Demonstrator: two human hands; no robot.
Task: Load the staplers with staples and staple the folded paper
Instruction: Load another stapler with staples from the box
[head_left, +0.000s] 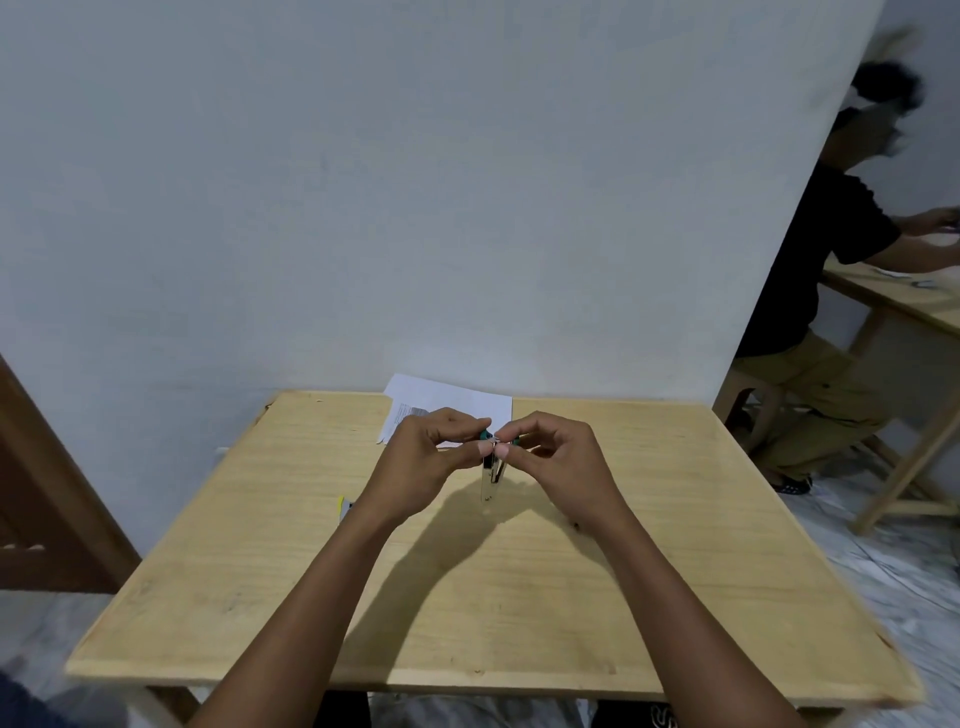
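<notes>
A small stapler (490, 475) with a teal top and a shiny metal base hangs above the middle of the wooden table (498, 597), its metal part pointing down toward me. My left hand (426, 457) pinches its top end from the left. My right hand (556, 457) pinches it from the right, fingertips nearly meeting the left thumb. Whether a strip of staples sits between my fingers is too small to tell. White paper (452, 408) lies at the table's far edge, partly hidden behind my hands.
A small yellow and grey object (345, 508) lies on the table left of my left forearm. A white wall stands right behind the table. At the far right, another person (821, 291) sits at a second wooden table (904, 301).
</notes>
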